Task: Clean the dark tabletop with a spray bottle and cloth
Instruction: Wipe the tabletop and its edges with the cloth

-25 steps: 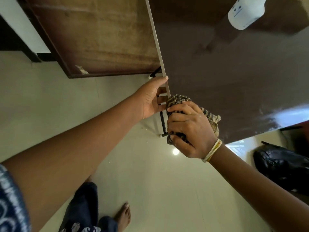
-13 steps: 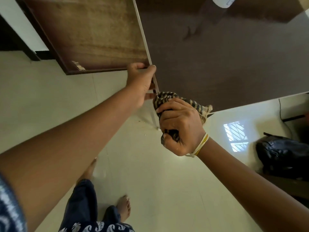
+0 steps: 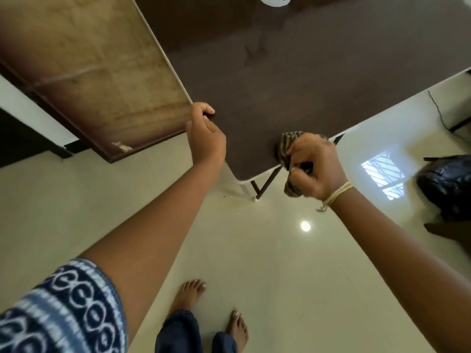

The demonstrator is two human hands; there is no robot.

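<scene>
Pale tiled floor under dark tabletop | left hand: grip curled on tabletop edge, likely steadying | right hand: grip bunched round striped cloth at near corner, ready for wiping | spray bottle standing far back, clear of wiping path.

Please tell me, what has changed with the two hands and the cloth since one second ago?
The right hand carried the striped cloth from the tabletop's left edge round the corner to its near edge. The left hand slid further along the left edge of the dark tabletop. Both grips stayed as they were.
</scene>
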